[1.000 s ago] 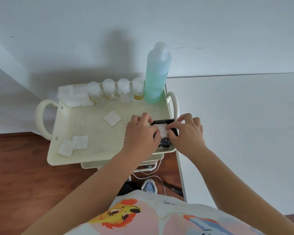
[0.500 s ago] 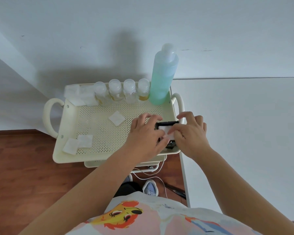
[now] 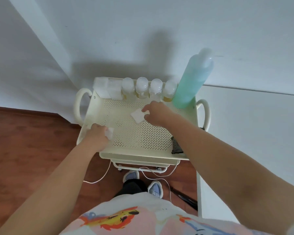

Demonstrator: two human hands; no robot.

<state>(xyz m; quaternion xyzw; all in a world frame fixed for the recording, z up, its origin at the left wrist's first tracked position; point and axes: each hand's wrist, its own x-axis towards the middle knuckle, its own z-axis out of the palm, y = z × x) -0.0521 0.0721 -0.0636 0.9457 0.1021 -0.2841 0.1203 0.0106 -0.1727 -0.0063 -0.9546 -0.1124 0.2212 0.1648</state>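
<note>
A cream perforated cart tray stands below me. My right hand reaches to the middle of the tray and pinches a square white cotton pad at its right edge. My left hand is at the tray's left side, fingers curled round a crumpled white pad. A small black object lies at the tray's front right corner, partly hidden under my right forearm.
Several small capped bottles and a stack of white pads line the tray's back edge. A tall blue-green bottle stands at the back right. A white surface lies to the right, wooden floor to the left, and a white cable hangs under the cart.
Both hands left the black object at the front right. The right hand moved to the pad in the tray's middle; the left hand carried a white pad to the tray's left side.
</note>
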